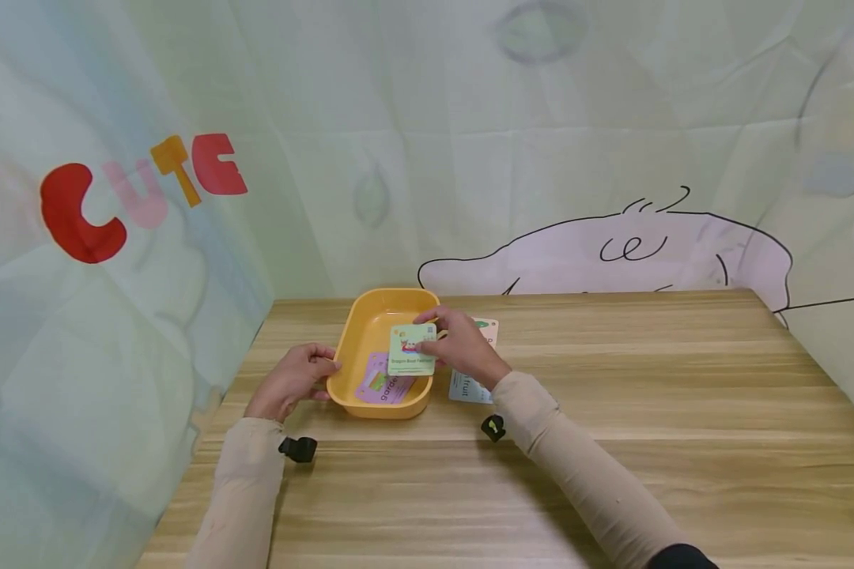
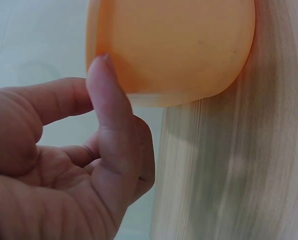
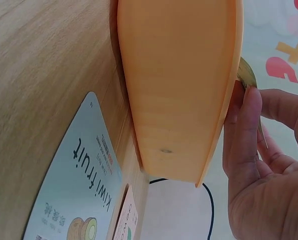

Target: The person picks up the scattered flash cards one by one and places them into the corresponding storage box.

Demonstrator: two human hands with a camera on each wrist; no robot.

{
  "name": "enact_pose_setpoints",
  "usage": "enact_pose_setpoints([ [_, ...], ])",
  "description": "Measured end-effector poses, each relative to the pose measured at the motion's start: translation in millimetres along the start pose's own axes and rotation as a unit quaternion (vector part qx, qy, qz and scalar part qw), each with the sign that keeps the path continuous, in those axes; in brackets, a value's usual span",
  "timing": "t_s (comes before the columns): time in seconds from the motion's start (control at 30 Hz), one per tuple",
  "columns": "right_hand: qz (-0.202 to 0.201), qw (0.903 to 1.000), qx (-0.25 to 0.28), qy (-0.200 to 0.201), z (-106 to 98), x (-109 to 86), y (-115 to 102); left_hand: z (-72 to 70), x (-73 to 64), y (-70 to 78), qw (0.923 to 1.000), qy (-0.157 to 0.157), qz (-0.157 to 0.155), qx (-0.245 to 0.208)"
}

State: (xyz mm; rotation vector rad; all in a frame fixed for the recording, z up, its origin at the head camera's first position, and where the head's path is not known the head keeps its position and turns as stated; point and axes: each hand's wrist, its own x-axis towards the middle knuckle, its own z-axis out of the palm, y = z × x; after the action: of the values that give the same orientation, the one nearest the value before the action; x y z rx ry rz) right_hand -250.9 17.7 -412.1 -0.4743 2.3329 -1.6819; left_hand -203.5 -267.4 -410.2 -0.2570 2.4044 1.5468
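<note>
A yellow plastic tray [image 1: 359, 332] stands near the table's far edge. My left hand [image 1: 297, 381] pinches its left rim between thumb and fingers, which the left wrist view [image 2: 109, 115] shows close up. Over the tray, my right hand [image 1: 464, 348] pinches a green flashcard [image 1: 411, 359] with a dragon boat picture. That card appears edge-on in the right wrist view. Inside the tray lies a purple flashcard [image 1: 380, 386] reading "garden", partly covered by the green one. To the right, a blue kiwi fruit card [image 3: 79, 175] lies on the table, partly hidden by my right hand in the head view.
Beyond the kiwi card lies a pale pink card [image 1: 489, 330], partly behind my right hand. The wooden table [image 1: 669, 379] extends far to the right. A printed curtain [image 1: 370, 158] hangs behind the table and along its left side.
</note>
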Motion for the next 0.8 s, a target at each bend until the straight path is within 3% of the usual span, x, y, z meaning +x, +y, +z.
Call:
enact_pose_setpoints([
  [0.8, -0.005, 0.9995, -0.028, -0.012, 8.6, 1.7, -1.0, 0.0, 0.7, -0.8, 1.0000, -0.001, 0.001, -0.002],
])
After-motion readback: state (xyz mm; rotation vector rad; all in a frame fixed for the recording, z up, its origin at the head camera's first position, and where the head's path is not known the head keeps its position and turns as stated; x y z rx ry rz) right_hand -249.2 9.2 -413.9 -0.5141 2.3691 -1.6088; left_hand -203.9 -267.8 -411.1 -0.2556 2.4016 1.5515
